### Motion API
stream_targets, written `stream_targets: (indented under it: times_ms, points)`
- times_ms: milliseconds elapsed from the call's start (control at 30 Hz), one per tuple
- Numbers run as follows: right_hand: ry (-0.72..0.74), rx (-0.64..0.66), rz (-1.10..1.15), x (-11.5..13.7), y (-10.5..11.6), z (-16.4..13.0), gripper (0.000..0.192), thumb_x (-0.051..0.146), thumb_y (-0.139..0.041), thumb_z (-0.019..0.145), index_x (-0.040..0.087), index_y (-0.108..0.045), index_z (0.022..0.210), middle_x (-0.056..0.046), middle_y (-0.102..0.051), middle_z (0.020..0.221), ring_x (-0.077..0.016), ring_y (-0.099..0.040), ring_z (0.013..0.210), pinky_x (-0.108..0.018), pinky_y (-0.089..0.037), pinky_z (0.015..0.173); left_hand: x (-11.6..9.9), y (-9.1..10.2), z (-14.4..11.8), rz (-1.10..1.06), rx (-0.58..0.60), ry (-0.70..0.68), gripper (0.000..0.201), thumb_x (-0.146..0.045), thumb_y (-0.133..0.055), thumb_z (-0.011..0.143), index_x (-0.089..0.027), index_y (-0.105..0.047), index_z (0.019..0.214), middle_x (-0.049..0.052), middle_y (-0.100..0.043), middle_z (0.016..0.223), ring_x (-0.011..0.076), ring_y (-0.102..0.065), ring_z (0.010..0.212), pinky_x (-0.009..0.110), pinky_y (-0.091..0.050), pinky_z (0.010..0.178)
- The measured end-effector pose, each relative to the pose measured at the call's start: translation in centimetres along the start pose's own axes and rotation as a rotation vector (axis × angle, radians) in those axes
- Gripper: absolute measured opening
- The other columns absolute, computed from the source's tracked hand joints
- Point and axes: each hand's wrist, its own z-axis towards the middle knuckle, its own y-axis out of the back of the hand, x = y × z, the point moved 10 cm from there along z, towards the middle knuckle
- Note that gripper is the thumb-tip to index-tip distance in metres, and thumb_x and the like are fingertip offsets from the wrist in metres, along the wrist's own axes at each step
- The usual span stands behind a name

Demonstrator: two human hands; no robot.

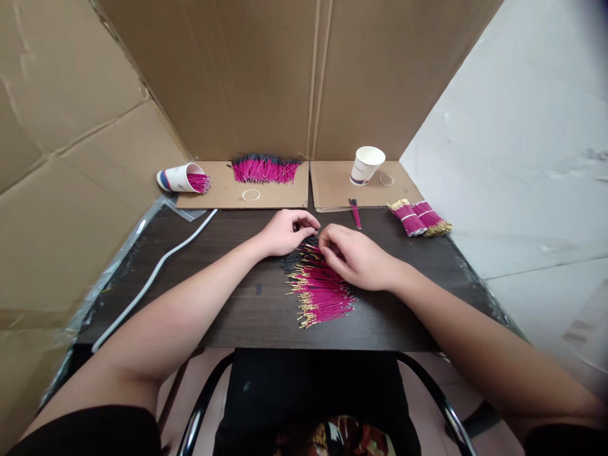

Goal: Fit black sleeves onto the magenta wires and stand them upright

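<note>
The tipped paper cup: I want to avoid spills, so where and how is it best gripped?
Grip the tipped paper cup around its wall near the base, probably from above with the left hand. It lies on its side, tapering toward that base, and its mouth faces right with pink sticks poking out, so that end is better left clear.

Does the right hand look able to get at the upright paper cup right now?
Probably yes: between the right hand and the upright paper cup I see just low things, a few pink sticks and the flat cardboard, neither likely to block it.
</note>
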Motion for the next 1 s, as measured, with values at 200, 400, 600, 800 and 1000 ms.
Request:
stream_targets:
  times_ms: [200,400,600,800,1000]
  points:
    - [-0.180,-0.208,0.221,-4.5,2.1,0.0,0.018,0.037,-0.057,0.114,0.021,-0.064,0.110,-0.003,-0.067,0.087,-0.0186,-0.058,0.073,-0.034,-0.048,0.069,1.0,-0.1,0.1,-0.120,-0.004,0.022,0.017,-0.020,-0.078,0.099,-0.015,-0.082,0.115,0.012,-0.086,0.107,0.0243,-0.083,0.102,0.042,-0.062,0.095]
    - [-0.359,-0.324,0.321,-8.9,2.0,-0.3,0.040,0.053,-0.072,0.101,0.019,-0.077,0.120,-0.009,-0.073,0.090,-0.0224,-0.065,0.074,-0.037,-0.053,0.065,1.5,-0.2,0.2,-0.183,-0.016,0.046,0.021,-0.017,-0.078,0.102,-0.014,-0.083,0.121,0.013,-0.087,0.109,0.0264,-0.085,0.108,0.045,-0.064,0.102]
    - [-0.317,-0.386,0.149,-8.2,2.7,-0.3,0.027,0.041,-0.067,0.104,0.019,-0.082,0.101,-0.010,-0.080,0.091,-0.0256,-0.073,0.080,-0.040,-0.058,0.077,1.3,0.1,0.1,-0.153,-0.050,0.051,0.019,-0.016,-0.077,0.101,-0.014,-0.083,0.119,0.013,-0.087,0.109,0.0263,-0.084,0.108,0.044,-0.064,0.100]
    - [-0.274,-0.409,0.010,-8.0,3.0,-0.5,0.021,0.031,-0.066,0.104,0.020,-0.082,0.098,-0.010,-0.084,0.097,-0.0276,-0.077,0.086,-0.039,-0.056,0.079,1.5,0.1,0.3,-0.152,-0.058,0.035,0.022,-0.018,-0.078,0.099,-0.013,-0.081,0.120,0.014,-0.086,0.108,0.0254,-0.083,0.104,0.041,-0.062,0.093]
    - [-0.249,-0.402,-0.019,-8.2,2.9,-0.4,0.017,0.026,-0.067,0.104,0.020,-0.082,0.098,-0.009,-0.084,0.098,-0.0271,-0.077,0.085,-0.038,-0.056,0.077,1.5,0.2,0.3,-0.145,-0.061,0.035,0.022,-0.018,-0.079,0.098,-0.012,-0.080,0.120,0.013,-0.086,0.107,0.0249,-0.083,0.103,0.038,-0.060,0.089]
